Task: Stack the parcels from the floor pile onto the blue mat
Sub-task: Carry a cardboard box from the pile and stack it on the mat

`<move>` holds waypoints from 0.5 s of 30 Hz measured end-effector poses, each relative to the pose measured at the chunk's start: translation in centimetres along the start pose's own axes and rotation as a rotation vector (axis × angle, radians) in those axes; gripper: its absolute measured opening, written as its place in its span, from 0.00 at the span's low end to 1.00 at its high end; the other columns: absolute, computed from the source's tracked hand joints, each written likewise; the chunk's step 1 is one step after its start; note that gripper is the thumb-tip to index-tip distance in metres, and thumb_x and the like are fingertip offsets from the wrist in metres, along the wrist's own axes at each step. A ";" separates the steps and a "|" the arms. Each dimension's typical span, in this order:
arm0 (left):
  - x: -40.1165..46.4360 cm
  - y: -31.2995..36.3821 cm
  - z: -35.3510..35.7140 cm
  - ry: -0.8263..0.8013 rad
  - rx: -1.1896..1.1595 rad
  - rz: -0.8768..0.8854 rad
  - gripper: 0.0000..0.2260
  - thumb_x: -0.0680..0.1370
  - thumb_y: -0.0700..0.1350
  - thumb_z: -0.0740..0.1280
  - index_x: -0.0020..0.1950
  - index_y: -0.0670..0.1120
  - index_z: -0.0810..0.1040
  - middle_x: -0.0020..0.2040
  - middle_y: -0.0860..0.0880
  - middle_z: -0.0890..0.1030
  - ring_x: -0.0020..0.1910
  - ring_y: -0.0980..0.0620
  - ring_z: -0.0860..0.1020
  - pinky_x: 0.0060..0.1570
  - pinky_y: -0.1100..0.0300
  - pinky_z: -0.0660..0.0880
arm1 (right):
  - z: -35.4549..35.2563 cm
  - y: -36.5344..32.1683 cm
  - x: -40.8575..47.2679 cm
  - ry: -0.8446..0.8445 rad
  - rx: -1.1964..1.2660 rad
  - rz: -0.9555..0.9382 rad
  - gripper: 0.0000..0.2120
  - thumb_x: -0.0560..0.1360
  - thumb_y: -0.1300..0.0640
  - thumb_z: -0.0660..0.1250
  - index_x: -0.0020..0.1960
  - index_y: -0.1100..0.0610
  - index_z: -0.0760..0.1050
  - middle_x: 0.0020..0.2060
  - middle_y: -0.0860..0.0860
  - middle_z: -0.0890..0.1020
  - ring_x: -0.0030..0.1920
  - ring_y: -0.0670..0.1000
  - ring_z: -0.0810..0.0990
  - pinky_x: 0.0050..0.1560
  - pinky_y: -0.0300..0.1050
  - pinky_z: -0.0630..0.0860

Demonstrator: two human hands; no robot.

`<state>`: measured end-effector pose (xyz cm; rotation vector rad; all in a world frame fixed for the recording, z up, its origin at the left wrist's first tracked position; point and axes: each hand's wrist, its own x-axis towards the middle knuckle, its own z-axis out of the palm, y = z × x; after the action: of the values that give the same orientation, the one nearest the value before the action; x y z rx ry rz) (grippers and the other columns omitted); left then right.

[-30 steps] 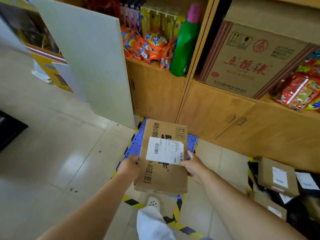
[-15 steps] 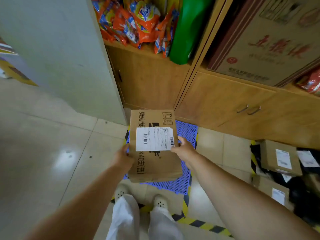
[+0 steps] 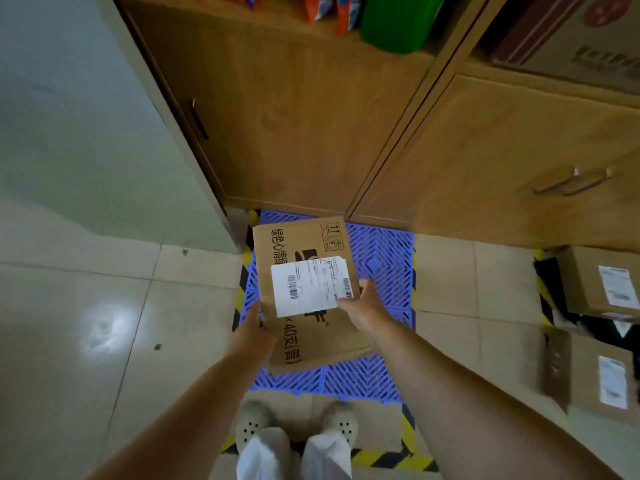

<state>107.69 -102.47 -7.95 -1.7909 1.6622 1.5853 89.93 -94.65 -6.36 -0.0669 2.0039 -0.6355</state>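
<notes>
parcel (image 3: 308,292) between left hand (image 3: 251,329) and right hand (image 3: 363,303)

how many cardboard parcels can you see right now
3. One parcel in both hands over the blue mat; two more, upper box and lower box, at right. Others may be hidden.

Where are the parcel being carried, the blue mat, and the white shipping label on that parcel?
cardboard parcel (image 3: 313,344): head view, bare cardboard near its lower end.
blue mat (image 3: 384,268): head view, bare grid right of the parcel.
shipping label (image 3: 310,287): head view, middle of the white sheet.
</notes>
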 end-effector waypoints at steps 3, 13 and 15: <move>4.9 -1.9 2.7 -0.004 -0.053 -0.053 0.21 0.81 0.50 0.57 0.74 0.53 0.61 0.56 0.45 0.79 0.50 0.44 0.79 0.43 0.55 0.77 | 2.5 2.1 5.2 0.027 -0.067 0.022 0.34 0.76 0.58 0.66 0.76 0.54 0.50 0.71 0.57 0.64 0.68 0.59 0.67 0.60 0.47 0.69; 13.9 -6.8 10.8 -0.014 -0.483 -0.212 0.22 0.80 0.38 0.59 0.72 0.52 0.62 0.63 0.45 0.75 0.58 0.43 0.76 0.47 0.50 0.76 | 6.6 7.6 16.8 0.068 -0.468 0.006 0.37 0.77 0.50 0.61 0.76 0.43 0.40 0.75 0.54 0.53 0.73 0.59 0.54 0.72 0.60 0.54; 14.1 -7.4 12.0 -0.056 -0.568 -0.204 0.21 0.80 0.37 0.59 0.70 0.53 0.63 0.62 0.46 0.75 0.57 0.44 0.76 0.48 0.49 0.77 | 6.8 8.5 17.8 0.064 -0.537 -0.052 0.37 0.77 0.50 0.60 0.76 0.44 0.39 0.75 0.52 0.53 0.74 0.58 0.53 0.73 0.61 0.51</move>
<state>104.17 -99.03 -27.22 -2.0536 1.0169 2.1245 88.41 -95.62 -27.18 -0.4253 2.1915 -0.1173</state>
